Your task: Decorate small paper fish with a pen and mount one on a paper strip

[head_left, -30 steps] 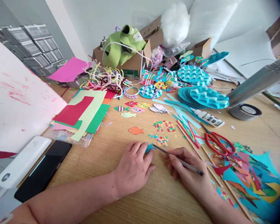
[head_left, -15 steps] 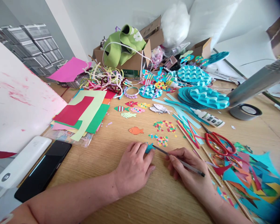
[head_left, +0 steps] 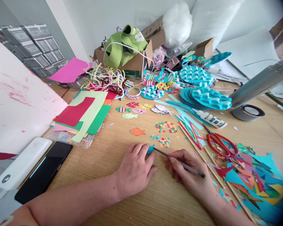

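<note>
"What do the left hand's (head_left: 137, 166) fingers do?"
"They are bent and close together on the table (head_left: 91, 185), holding down a small blue paper piece (head_left: 150, 149)."
"Where exactly is that piece?"
"At those fingertips, just nearer than the round paper dots (head_left: 164, 142). Fingers cover part of it, so it may be fish-shaped, but I can't be sure."
"And the right hand (head_left: 188, 168)?"
"Its fingers are pinched round a slim pen (head_left: 162, 152) — tip at the piece's right end, dark end pointing back over the hand."
"What lies about them?"
"An orange paper fish (head_left: 137, 131) beyond the left hand, and red-handled scissors (head_left: 223, 145) beside the colourful scraps (head_left: 257, 185), right of the pen."
</note>
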Available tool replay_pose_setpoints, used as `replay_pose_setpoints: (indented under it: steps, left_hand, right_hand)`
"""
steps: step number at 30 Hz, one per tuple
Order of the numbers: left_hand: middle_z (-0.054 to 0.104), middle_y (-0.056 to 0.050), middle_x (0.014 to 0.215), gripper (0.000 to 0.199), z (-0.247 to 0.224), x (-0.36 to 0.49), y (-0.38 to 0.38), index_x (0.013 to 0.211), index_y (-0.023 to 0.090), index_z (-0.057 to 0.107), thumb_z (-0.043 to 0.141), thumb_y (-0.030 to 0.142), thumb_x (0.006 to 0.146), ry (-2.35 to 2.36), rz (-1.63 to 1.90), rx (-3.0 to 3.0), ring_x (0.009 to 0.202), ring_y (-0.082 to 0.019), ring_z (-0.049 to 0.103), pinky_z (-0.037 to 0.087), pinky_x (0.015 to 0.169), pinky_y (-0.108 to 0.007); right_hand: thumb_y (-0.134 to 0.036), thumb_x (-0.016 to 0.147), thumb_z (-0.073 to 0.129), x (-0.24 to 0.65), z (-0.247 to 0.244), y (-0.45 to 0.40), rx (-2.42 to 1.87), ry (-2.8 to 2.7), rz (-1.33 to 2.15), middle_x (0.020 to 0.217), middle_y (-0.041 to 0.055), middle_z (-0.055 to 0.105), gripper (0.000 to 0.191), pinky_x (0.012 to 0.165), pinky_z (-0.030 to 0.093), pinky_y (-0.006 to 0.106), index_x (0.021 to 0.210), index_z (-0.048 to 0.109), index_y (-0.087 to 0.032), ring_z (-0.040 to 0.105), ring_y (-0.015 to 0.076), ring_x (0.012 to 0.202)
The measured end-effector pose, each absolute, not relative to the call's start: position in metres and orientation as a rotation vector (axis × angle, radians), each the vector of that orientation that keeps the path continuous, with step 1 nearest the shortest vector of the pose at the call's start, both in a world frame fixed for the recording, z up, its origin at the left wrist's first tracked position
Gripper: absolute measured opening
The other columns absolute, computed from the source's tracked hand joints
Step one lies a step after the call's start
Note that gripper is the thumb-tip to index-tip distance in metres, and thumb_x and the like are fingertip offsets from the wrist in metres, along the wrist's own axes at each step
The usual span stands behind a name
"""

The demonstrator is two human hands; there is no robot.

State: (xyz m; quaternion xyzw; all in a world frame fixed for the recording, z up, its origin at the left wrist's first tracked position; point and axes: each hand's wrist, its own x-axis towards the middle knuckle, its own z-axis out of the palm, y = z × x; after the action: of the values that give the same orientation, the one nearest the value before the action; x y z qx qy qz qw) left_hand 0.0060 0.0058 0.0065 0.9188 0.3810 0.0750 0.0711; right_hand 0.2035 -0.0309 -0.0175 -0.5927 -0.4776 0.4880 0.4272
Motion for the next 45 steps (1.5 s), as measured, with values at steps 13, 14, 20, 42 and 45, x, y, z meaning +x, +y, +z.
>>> replay_pose_setpoints:
  steps: [13, 14, 20, 42, 45]
  left_hand:
    - [0.054, -0.012, 0.122, 0.040, 0.0060, 0.0059, 0.0051, 0.129, 0.018, 0.053, 0.051, 0.038, 0.094, 1.144, 0.222, 2.776, 0.113, -0.028, 0.048, 0.041, 0.099, -0.044]
    - [0.054, -0.012, 0.123, 0.040, 0.0057, 0.0058, 0.0053, 0.129, 0.018, 0.053, 0.051, 0.038, 0.094, 1.143, 0.220, 2.776, 0.113, -0.028, 0.048, 0.040, 0.100, -0.044]
    - [0.053, -0.012, 0.124, 0.041, 0.0056, 0.0055, 0.0055, 0.130, 0.017, 0.053, 0.049, 0.037, 0.094, 1.141, 0.224, 2.774, 0.114, -0.028, 0.047, 0.040, 0.100, -0.044]
    - [0.053, -0.012, 0.123, 0.039, 0.0039, 0.0054, 0.0058, 0.128, 0.017, 0.053, 0.048, 0.038, 0.095, 1.136, 0.212, 2.769, 0.114, -0.028, 0.047, 0.040, 0.100, -0.045]
    - [0.052, -0.012, 0.124, 0.039, 0.0041, 0.0055, 0.0059, 0.128, 0.017, 0.053, 0.048, 0.038, 0.095, 1.134, 0.210, 2.770, 0.114, -0.028, 0.047, 0.040, 0.100, -0.045]
  right_hand:
    - [-0.052, 0.084, 0.064, 0.2023, -0.0160, -0.0307, -1.512, -1.144, 1.167, 0.057, 0.0011, 0.063, 0.035, 0.036, 0.044, 0.019, 0.084, 0.062, -0.018, 0.055, 0.0103, 0.041]
    - [-0.052, 0.084, 0.064, 0.2025, -0.0164, -0.0306, -1.510, -1.143, 1.162, 0.057, 0.0010, 0.063, 0.034, 0.036, 0.044, 0.019, 0.084, 0.062, -0.018, 0.055, 0.0102, 0.041]
    - [-0.048, 0.085, 0.064, 0.2035, -0.0176, -0.0311, -1.492, -1.130, 1.151, 0.058, 0.0009, 0.063, 0.031, 0.036, 0.045, 0.018, 0.085, 0.062, -0.018, 0.055, 0.0103, 0.042]
    - [-0.046, 0.088, 0.061, 0.2038, -0.0206, -0.0315, -1.462, -1.200, 1.210, 0.057, 0.0002, 0.062, 0.029, 0.038, 0.045, 0.018, 0.085, 0.061, -0.017, 0.054, 0.0095, 0.042]
    - [-0.045, 0.088, 0.062, 0.2035, -0.0203, -0.0311, -1.459, -1.195, 1.193, 0.058, 0.0003, 0.062, 0.028, 0.037, 0.045, 0.017, 0.086, 0.061, -0.017, 0.054, 0.0092, 0.042]
